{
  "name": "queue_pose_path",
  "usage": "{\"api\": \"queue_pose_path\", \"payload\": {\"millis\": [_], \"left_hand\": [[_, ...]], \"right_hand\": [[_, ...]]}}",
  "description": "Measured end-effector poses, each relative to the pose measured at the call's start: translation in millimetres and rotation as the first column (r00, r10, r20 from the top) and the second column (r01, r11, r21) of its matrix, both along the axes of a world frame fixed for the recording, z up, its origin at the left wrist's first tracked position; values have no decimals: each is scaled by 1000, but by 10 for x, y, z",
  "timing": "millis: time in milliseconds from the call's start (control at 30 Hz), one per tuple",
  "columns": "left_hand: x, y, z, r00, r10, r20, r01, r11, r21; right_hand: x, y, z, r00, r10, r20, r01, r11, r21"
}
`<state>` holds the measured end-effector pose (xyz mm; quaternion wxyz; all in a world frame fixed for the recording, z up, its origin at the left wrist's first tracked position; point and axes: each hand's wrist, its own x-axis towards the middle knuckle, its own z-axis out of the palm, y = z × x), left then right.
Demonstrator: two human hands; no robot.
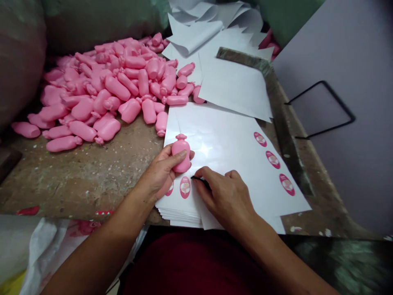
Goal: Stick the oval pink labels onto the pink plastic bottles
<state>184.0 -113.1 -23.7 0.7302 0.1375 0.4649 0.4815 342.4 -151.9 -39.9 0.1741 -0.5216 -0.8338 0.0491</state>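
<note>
My left hand (159,174) is closed round a small pink plastic bottle (181,157), held upright with its narrow neck pointing away from me. Pinched in my right hand (229,196) is a thin black pointed tool (202,181); its exact kind is hard to make out. The tip is just over the white sticker sheet (227,139), close to an oval pink label (185,187) below the bottle. Part of another label (169,189) shows beside my left hand. Three more labels lie along the sheet's right side, the middle one (273,159) among them.
A large heap of pink bottles (116,88) covers the table's back left. Used white sheets (233,84) lie behind the stack, some curled. A dark wooden strip (273,94) borders the sheets. At the right, a black wire handle (337,102) sticks out by a pale panel (368,164).
</note>
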Motion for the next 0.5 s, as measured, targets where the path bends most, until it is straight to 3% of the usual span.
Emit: {"api": "queue_pose_path", "payload": {"millis": [300, 500], "left_hand": [[-3, -1, -39, 1000, -11, 26, 11, 1000, 23], [-1, -8, -45, 999, -26, 28, 25, 999, 39]], "right_hand": [[-45, -3, 26, 999, 7, 38, -9, 999, 48], [-51, 18, 3, 1000, -17, -15, 16, 999, -35]]}}
